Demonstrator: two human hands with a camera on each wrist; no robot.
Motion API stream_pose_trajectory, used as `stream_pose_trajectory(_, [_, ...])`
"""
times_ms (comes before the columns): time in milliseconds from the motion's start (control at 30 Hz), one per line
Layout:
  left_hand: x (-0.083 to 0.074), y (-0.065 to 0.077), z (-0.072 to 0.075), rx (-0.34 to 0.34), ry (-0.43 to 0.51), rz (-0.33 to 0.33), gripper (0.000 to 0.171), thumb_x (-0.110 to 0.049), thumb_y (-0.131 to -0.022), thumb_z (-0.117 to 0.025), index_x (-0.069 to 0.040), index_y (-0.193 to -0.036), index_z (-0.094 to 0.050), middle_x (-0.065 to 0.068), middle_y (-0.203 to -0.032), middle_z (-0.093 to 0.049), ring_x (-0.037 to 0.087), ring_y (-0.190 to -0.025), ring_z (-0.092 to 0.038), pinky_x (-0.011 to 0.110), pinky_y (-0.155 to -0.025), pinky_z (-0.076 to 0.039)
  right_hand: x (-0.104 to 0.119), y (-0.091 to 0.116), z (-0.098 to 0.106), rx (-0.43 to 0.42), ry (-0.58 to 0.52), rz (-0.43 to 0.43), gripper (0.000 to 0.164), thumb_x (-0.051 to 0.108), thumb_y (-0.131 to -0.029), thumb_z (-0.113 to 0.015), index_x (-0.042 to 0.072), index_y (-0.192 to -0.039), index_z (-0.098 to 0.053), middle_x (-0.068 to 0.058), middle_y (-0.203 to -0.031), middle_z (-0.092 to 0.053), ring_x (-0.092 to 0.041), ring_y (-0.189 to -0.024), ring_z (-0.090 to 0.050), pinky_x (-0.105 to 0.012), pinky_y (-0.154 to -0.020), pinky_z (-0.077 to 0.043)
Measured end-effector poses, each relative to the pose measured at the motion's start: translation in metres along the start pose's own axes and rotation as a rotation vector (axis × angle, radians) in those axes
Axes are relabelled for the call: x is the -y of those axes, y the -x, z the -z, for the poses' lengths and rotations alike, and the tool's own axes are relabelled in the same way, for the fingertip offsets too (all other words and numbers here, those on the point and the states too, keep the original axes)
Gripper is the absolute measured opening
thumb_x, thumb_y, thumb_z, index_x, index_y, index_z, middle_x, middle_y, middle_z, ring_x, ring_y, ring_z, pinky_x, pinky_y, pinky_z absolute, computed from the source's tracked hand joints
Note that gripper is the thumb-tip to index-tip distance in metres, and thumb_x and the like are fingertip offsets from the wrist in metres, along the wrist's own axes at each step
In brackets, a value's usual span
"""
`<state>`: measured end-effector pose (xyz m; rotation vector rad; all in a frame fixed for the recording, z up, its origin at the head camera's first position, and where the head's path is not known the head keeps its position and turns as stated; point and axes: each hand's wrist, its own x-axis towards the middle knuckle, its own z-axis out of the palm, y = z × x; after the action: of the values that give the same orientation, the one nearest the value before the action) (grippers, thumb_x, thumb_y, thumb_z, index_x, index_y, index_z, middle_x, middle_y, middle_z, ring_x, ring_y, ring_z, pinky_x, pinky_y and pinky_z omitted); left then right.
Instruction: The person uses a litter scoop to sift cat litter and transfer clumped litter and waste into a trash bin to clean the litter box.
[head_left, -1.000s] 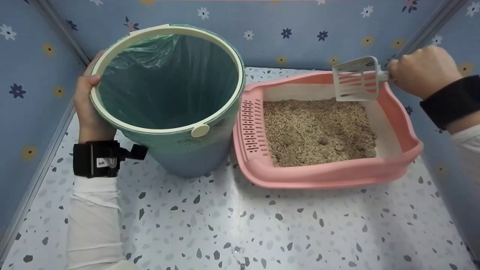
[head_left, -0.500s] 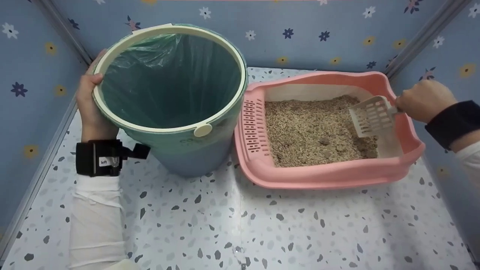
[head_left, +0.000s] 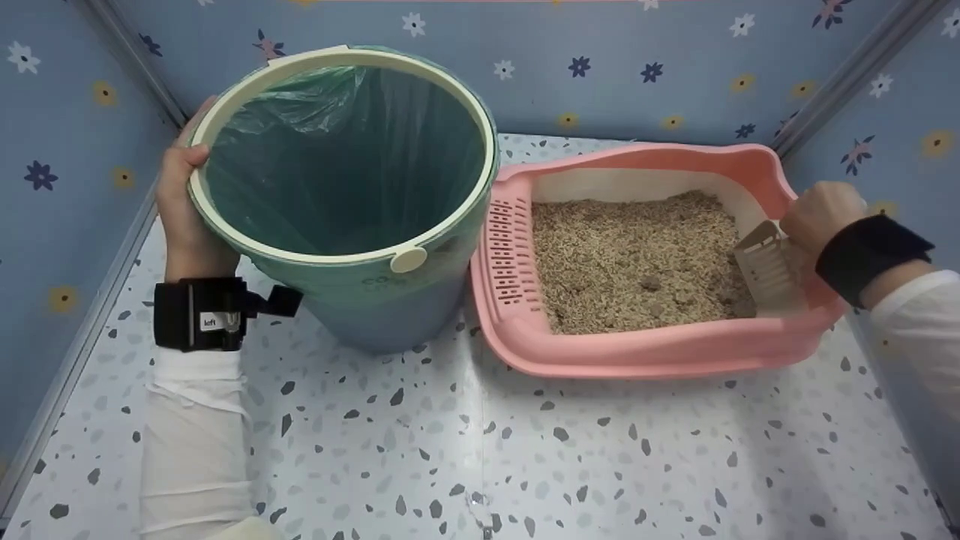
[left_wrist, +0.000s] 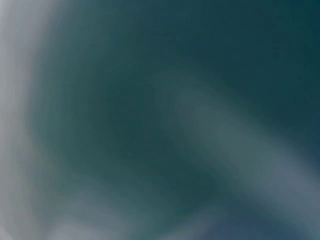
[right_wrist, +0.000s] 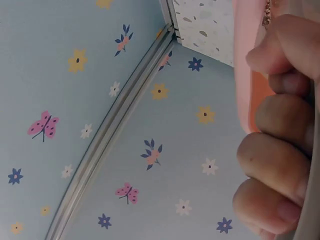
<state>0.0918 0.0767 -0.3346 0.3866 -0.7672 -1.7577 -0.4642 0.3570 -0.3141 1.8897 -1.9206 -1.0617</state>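
My left hand holds the left side of a trash bin, thumb at its cream rim and the other fingers mostly hidden behind. A green bag lines the bin, and its mouth tilts toward me. To the right stands a pink litter box with tan cat litter and a few darker clumps. My right hand grips the handle of a pale slotted litter scoop, whose head sits inside the box along its right end. In the right wrist view, curled fingers wrap the handle. The left wrist view is a green blur.
Flowered blue wall panels close in the back and both sides, near the box's right end. Speckled white floor lies in front. The box's slotted ledge is beside the bin.
The litter scoop has come down from above the box's back right to its right end inside, with my right hand lowered. My left hand and the bin look the same.
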Motion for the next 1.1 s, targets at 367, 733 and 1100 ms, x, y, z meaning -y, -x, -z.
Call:
stream_pose_trajectory(367, [-0.0008, 0.0002, -0.0021, -0.003, 0.046, 0.005, 0.048, -0.006, -0.094, -0.025, -0.008, -0.137, -0.046, 0.009, -0.142, -0.045, 0.021, -0.133, -0.040, 0.032, -0.110, -0.031, 0.0099, -0.0044, -0.0082, 0.098, -0.020, -0.047, 0.028, 0.000, -0.073, -0.066, 0.005, -0.056, -0.045, -0.006, -0.048, -0.044, -0.019, -0.043, -0.046, -0.030, -0.042, -0.044])
stream_pose_trajectory(733, [-0.0005, -0.0001, -0.0025, -0.010, 0.014, 0.006, 0.048, -0.007, -0.093, -0.026, -0.009, -0.137, -0.047, 0.009, -0.141, -0.046, 0.021, -0.132, -0.042, 0.032, -0.109, -0.032, 0.0101, -0.0043, -0.0038, 0.081, -0.235, -0.046, 0.018, -0.005, -0.068, -0.068, 0.003, -0.063, -0.052, -0.008, -0.052, -0.046, -0.023, -0.047, -0.047, -0.036, -0.046, -0.046])
stream_pose_trajectory(1100, [-0.0007, 0.0007, -0.0010, -0.007, -0.002, 0.000, 0.049, -0.008, -0.095, -0.023, -0.009, -0.140, -0.044, 0.007, -0.143, -0.044, 0.019, -0.133, -0.040, 0.031, -0.109, -0.032, 0.0072, 0.0011, -0.0073, 0.001, -0.258, -0.053, 0.025, -0.004, -0.073, -0.068, 0.005, -0.056, -0.051, -0.006, -0.047, -0.043, -0.022, -0.042, -0.043, -0.037, -0.040, -0.042])
